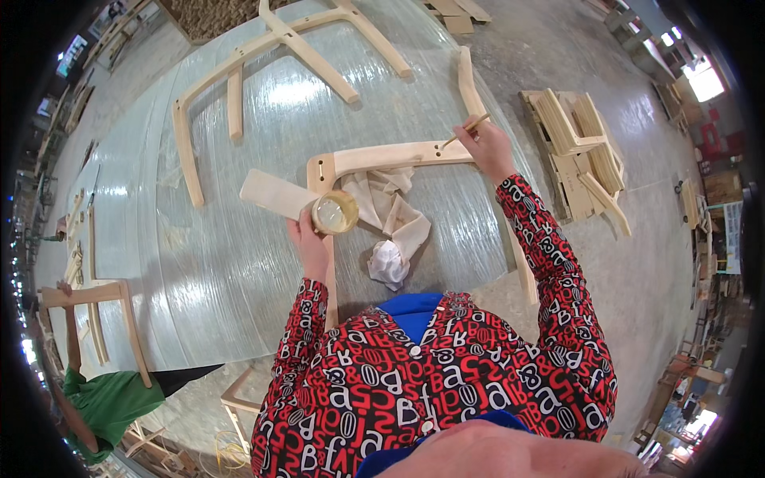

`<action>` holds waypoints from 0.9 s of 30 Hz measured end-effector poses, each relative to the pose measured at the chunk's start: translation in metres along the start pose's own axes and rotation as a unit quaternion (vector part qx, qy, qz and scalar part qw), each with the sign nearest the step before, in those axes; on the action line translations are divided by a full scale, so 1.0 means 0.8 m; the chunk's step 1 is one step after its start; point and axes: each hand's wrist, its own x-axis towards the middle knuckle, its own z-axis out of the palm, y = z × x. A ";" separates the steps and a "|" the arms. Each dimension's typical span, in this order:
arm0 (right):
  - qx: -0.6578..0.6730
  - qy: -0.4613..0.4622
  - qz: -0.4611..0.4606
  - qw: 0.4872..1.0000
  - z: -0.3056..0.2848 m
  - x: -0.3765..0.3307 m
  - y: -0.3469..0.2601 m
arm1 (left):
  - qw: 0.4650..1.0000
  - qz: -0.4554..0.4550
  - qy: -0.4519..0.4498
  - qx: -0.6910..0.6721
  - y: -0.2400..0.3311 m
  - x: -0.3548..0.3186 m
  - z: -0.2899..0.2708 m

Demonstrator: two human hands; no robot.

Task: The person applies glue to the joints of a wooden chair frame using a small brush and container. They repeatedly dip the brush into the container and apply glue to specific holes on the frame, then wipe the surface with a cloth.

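Observation:
My left hand [310,240] is closed around a round cup [335,212] with pale liquid in it, held over the corner of a wooden frame. A flat pale wooden piece [275,193] juts out to the left behind the cup; whether the hand also grips it I cannot tell. Between the fingers of my right hand [489,149] is a thin wooden stick [467,131], its tip near the drilled holes in the frame's crossbar [398,154]. Two legs of this frame reach toward me. A beige cloth [405,225] and a crumpled white rag [388,264] lie below the bar.
A plastic-covered table [239,279] carries another wooden frame [279,36] at its far side. Stacked wooden parts [574,135] sit on the right. At the left, a person in green [119,410] handles a wooden frame [88,295].

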 end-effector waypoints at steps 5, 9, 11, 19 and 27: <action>-0.020 0.000 -0.016 1.000 0.005 0.003 -0.006 | 0.999 0.035 0.039 -0.004 -0.003 -0.021 -0.032; -0.034 -0.017 -0.012 0.999 0.005 0.002 0.000 | 0.998 0.039 0.040 -0.003 -0.013 -0.037 -0.034; -0.020 -0.014 -0.014 1.000 0.008 0.004 -0.004 | 0.997 0.062 0.032 0.015 -0.016 -0.033 -0.044; -0.030 -0.016 -0.006 0.999 0.010 0.003 0.001 | 0.998 0.045 0.041 0.009 -0.013 -0.030 -0.036; -0.011 -0.017 0.006 1.000 0.013 0.003 0.003 | 0.998 0.054 0.043 -0.001 -0.017 -0.026 -0.038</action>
